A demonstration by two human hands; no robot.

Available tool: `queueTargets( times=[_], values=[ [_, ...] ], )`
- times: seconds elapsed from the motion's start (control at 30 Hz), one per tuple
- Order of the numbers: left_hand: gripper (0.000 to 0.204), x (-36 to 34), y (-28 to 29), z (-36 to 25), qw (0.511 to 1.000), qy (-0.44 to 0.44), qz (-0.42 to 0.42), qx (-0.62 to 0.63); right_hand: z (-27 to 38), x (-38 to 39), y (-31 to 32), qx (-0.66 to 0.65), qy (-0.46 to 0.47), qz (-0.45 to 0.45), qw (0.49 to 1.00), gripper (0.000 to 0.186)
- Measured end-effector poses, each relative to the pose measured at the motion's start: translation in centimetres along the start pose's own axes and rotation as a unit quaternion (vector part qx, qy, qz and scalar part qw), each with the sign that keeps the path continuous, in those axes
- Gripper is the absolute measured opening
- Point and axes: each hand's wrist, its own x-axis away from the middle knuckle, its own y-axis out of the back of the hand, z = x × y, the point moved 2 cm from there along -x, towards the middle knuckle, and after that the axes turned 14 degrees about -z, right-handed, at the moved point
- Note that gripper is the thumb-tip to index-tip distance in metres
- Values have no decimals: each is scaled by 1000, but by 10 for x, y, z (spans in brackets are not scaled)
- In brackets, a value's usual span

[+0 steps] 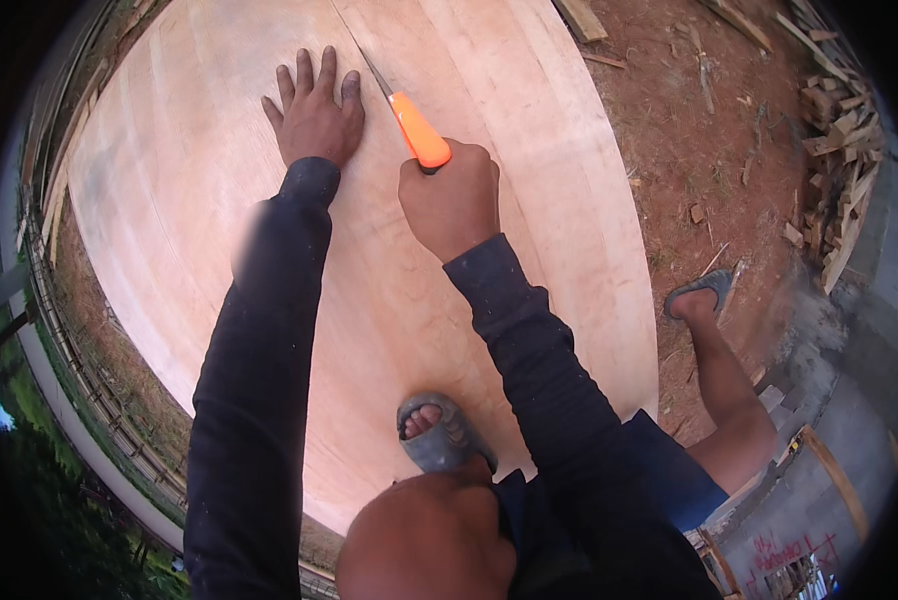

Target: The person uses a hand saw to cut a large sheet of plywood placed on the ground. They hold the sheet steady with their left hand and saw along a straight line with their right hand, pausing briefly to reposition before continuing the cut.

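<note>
1. Saw [409,115] is gripped by its orange handle in the right hand [452,200], fist clamped; blade runs toward 11 o'clock across the plywood [529,200].
2. Left hand [314,115] is pressed flat on the plywood, fingers apart, at 9 o'clock of the saw.
3. A sandal [439,435] is planted on the plywood at 6 o'clock.

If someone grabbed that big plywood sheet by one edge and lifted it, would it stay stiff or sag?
The plywood sheet looks thin and very wide, so it would probably bow. It seems awkward for one person. The left hand and a sandalled foot press on it beside the saw, hinting it shifts easily.
</note>
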Motion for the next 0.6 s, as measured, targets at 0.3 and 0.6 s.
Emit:
queueTargets(
  times=[0.3, 0.6],
  values=[
    [57, 9, -1, 13, 1000, 10, -6, 13, -23, 197, 186, 99, 48, 32, 993, 27],
    [58, 4, -4, 9, 1000, 6, -8, 14, -9, 29, 20, 27, -12, 48, 998, 11]
  ],
)
